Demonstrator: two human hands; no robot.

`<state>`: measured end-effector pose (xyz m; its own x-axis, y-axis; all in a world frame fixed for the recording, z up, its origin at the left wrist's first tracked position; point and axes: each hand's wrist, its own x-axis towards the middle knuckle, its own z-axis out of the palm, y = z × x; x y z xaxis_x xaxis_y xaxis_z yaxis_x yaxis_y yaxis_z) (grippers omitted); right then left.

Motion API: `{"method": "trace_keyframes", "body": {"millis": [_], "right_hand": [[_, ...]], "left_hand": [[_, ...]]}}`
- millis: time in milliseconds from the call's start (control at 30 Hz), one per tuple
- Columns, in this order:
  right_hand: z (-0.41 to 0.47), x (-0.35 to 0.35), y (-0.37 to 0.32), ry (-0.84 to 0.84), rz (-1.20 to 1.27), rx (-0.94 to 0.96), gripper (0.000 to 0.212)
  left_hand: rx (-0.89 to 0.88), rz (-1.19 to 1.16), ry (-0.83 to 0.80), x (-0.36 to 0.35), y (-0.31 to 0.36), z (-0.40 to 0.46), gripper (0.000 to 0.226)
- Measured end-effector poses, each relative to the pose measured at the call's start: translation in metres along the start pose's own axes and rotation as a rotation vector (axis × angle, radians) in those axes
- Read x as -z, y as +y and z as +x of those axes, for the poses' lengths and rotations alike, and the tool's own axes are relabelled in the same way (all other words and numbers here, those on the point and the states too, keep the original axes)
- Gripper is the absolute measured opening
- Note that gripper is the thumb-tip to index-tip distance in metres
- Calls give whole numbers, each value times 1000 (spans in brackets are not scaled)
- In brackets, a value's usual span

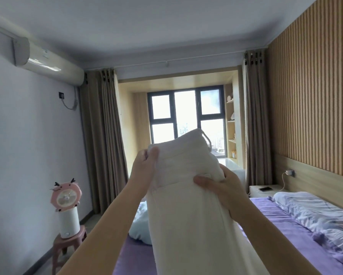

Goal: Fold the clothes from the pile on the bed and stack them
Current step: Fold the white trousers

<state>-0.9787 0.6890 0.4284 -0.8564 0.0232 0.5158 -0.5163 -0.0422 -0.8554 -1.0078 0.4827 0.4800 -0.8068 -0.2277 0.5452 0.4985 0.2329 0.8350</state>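
Left hand (146,161) pinches the white garment (188,195) at its upper edge. Right hand (224,187) clamps it lower. Garment hangs below both grips, above the bed (281,227).

The white garment (186,205) hides most of the clothes pile (140,225).

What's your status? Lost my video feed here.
Left hand and right hand both grip white garment, held up over bed. Nothing in the way.
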Motion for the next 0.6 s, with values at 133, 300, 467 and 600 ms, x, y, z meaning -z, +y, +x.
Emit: {"method": "trace_keyframes", "body": {"millis": [133, 300, 467, 600], "right_hand": [[-5, -2, 6, -61, -49, -53, 30], [-22, 1, 27, -126, -60, -137, 27], [-47, -8, 55, -205, -59, -166, 28], [-62, -28, 70, -271, -219, -88, 40]], "left_hand": [[-26, 90, 77, 7, -25, -20, 58], [9, 321, 41, 10, -39, -42, 59], [-873, 859, -96, -19, -23, -82, 42], [-1064, 1170, -370, -48, -23, -102, 44]]}}
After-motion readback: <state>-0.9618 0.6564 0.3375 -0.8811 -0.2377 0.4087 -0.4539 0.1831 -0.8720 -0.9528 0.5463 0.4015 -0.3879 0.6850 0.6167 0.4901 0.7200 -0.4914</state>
